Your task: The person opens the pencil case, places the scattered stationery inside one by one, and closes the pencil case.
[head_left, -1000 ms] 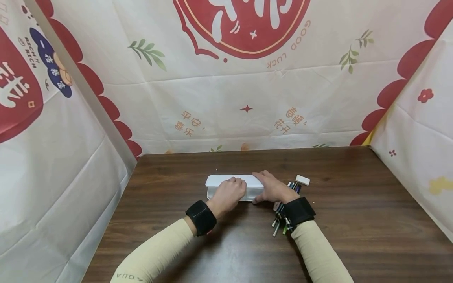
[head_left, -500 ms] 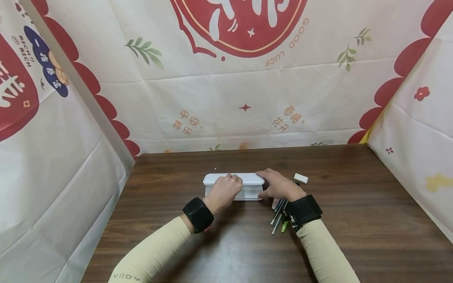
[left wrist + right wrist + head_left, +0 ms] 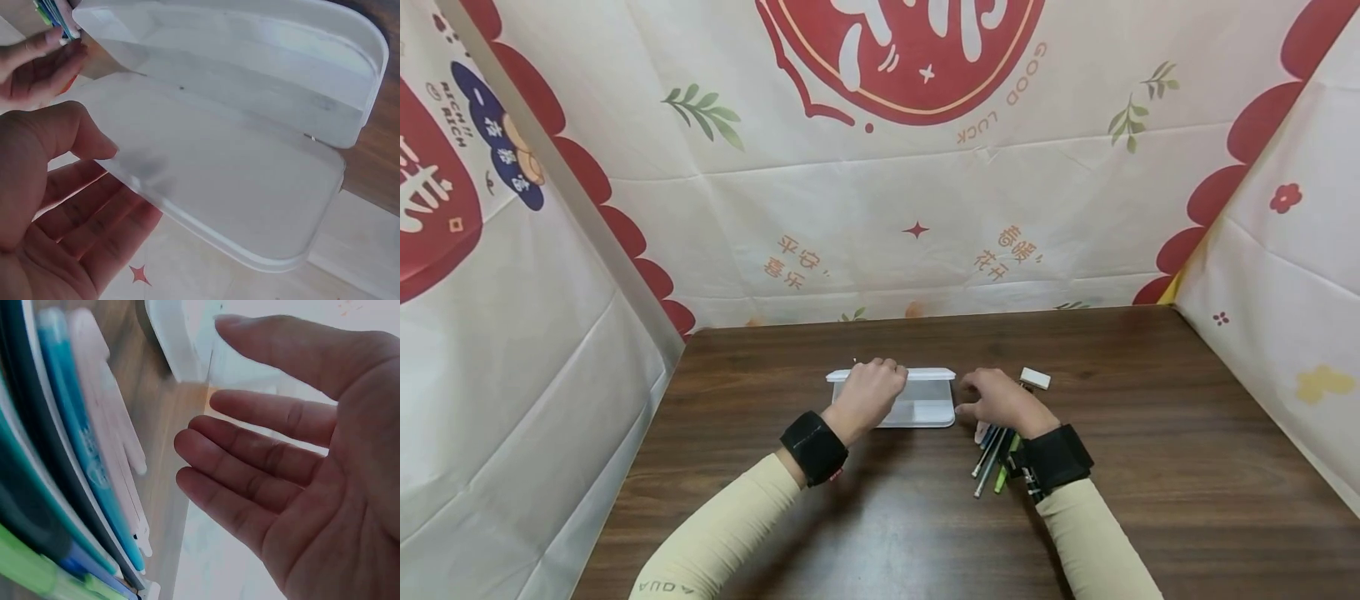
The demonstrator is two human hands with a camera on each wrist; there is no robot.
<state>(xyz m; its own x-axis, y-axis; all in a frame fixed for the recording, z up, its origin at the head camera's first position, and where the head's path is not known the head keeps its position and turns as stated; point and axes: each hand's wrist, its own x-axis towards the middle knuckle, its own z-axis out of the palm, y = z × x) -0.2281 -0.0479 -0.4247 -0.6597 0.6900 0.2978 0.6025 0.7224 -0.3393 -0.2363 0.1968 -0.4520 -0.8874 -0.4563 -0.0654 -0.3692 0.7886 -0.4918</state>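
Observation:
A white translucent pencil case [image 3: 925, 410] lies on the dark wooden table [image 3: 1150, 467] with its lid [image 3: 925, 374] raised. My left hand [image 3: 871, 390] pinches that lid [image 3: 237, 187] near its left end, thumb on one face and fingers on the other, above the empty case body [image 3: 250, 75]. Just right of the case, my right hand [image 3: 996, 398] hovers with loose fingers and holds nothing. In the right wrist view the right hand [image 3: 262, 456] is spread beside the case corner [image 3: 178, 344] and the pens [image 3: 75, 462].
A bundle of several pens [image 3: 992, 457] lies under my right hand and wrist. A small white eraser [image 3: 1035, 379] sits behind them. Printed cloth walls [image 3: 917, 208] close in the table at the back, left and right.
The case lid has swung up and back under my left hand. My right hand has let go of the case's right end and drawn away to the right, over the pens.

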